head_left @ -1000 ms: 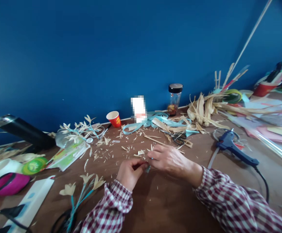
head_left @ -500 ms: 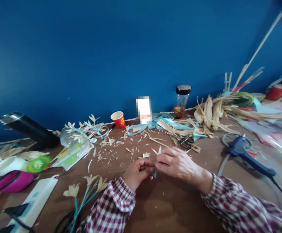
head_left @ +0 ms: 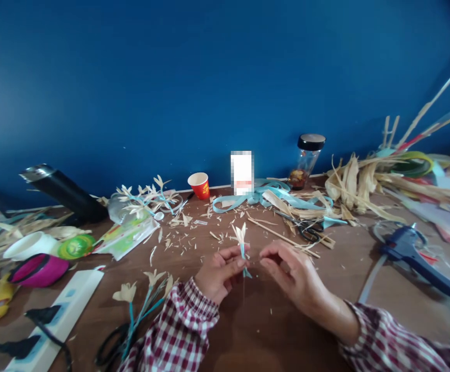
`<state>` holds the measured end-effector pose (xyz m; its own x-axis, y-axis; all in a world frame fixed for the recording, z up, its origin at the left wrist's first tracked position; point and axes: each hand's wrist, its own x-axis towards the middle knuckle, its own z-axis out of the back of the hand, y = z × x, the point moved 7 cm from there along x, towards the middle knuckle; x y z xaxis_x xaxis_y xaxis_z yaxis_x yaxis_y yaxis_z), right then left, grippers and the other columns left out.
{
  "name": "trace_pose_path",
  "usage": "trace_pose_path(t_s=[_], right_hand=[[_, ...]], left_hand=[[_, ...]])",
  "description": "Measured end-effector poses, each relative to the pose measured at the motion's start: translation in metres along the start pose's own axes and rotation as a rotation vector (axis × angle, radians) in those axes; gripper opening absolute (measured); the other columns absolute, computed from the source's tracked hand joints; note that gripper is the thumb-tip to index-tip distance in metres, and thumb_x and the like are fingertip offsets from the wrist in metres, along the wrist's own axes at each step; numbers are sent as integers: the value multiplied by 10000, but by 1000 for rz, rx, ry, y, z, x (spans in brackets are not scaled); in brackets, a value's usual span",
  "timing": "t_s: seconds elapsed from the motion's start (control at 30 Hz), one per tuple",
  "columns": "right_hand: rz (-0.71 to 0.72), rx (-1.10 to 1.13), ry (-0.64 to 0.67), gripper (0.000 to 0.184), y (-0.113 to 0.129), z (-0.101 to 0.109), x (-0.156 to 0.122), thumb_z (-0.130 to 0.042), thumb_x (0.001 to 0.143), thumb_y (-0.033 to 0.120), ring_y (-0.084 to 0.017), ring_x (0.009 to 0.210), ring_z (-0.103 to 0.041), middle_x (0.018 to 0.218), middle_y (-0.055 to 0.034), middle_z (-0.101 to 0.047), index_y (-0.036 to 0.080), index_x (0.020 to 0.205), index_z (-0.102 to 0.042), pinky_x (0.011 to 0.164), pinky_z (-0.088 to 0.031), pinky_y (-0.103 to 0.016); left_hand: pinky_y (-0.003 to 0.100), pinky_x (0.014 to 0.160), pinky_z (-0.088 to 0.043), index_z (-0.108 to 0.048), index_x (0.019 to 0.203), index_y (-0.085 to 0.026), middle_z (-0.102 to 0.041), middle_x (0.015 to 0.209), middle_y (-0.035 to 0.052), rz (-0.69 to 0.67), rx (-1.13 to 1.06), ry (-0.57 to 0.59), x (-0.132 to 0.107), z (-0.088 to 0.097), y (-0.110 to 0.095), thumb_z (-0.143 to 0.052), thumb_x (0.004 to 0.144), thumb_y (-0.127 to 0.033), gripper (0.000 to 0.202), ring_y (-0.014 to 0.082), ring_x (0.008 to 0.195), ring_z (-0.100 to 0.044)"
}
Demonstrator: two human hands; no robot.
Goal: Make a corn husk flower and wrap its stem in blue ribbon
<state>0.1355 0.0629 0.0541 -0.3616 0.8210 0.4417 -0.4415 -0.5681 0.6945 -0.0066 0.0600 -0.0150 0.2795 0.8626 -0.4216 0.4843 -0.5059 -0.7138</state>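
Note:
My left hand [head_left: 218, 270] pinches a small husk flower [head_left: 241, 237] by its light blue wrapped stem, holding it upright above the brown table [head_left: 248, 330]. Cream petals stick up above my fingertips and a blue tail hangs below them. My right hand [head_left: 290, 267] hovers just to the right of the flower, fingers curled and slightly apart, holding nothing that I can see. Both arms wear red and white checked sleeves.
Finished husk flowers [head_left: 139, 289] lie at the near left, more [head_left: 145, 199] further back. Black scissors [head_left: 305, 231], blue ribbon [head_left: 256, 196], a husk pile [head_left: 353, 183], a red cup [head_left: 200, 185], a jar [head_left: 306, 160] and a blue glue gun [head_left: 419, 253] surround the hands. A power strip [head_left: 60, 318] lies left.
My right hand has let go of the flower and drawn away to the right. The left hand has raised the flower upright. The view has shifted, so things sit further right.

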Motion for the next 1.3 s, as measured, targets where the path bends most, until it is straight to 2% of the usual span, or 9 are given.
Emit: trace_pose_path(t_s=[0.07, 0.13, 0.27, 0.63, 0.77, 0.87, 0.97, 1.3], right_hand=[[-194, 158, 129, 146, -5, -15, -4, -479, 894, 277, -131, 625, -555, 731, -18, -625, 183, 865, -587, 529, -436, -222], [-274, 278, 225, 158, -4, -26, -7, -504, 874, 304, -132, 635, -556, 737, -20, -632, 176, 867, -596, 537, -435, -215], [-354, 329, 231, 123, -9, -32, -8, -554, 827, 274, -127, 631, -540, 712, -15, -626, 165, 816, -610, 533, -410, -205], [-347, 309, 239, 132, -9, -34, -7, -536, 806, 227, -120, 602, -521, 661, -11, -616, 150, 736, -617, 540, -393, -206], [-359, 313, 266, 141, -12, -38, -9, -533, 794, 214, -109, 559, -475, 605, 7, -564, 148, 681, -587, 506, -360, -203], [-339, 372, 267, 123, -13, -40, -10, -518, 794, 183, -111, 598, -483, 632, 10, -558, 152, 691, -576, 562, -387, -205], [-334, 422, 290, 112, -14, -41, -10, -513, 798, 177, -113, 629, -486, 649, 17, -553, 158, 704, -571, 601, -393, -204], [-374, 487, 304, 131, -21, -43, -11, -517, 794, 203, -106, 585, -429, 609, 33, -482, 172, 668, -529, 548, -356, -202]], left_hand=[[203, 613, -484, -692, 899, -133, -678, 665, 4, -35, -51, -21, -1, 3, -4, -832, 552, -205, 381, 77, 602, -605], [200, 619, -486, -699, 823, -125, -675, 652, 3, -53, -74, -16, -1, 3, -4, -830, 556, -203, 308, 79, 607, -610], [202, 641, -484, -690, 775, -132, -673, 652, 2, -36, -84, 12, 0, 0, 3, -825, 564, -202, 261, 82, 626, -614], [207, 656, -480, -679, 791, -137, -673, 670, 4, 3, -82, 20, 0, 0, 11, -811, 588, -200, 250, 84, 636, -614], [225, 649, -487, -678, 804, -143, -671, 686, 11, 29, -58, 23, -1, 1, 13, -812, 587, -240, 273, 95, 637, -615], [220, 594, -485, -667, 748, -147, -661, 690, 7, 33, -47, -18, -1, 3, 13, -798, 598, -321, 265, 91, 612, -600], [213, 587, -478, -652, 707, -143, -648, 668, 1, -10, -2, -57, -2, 4, 10, -801, 585, -333, 270, 88, 607, -589], [233, 597, -491, -663, 691, -138, -594, 621, -15, -51, 193, -165, 1, 16, 12, -769, 598, -406, 303, 84, 581, -549]])
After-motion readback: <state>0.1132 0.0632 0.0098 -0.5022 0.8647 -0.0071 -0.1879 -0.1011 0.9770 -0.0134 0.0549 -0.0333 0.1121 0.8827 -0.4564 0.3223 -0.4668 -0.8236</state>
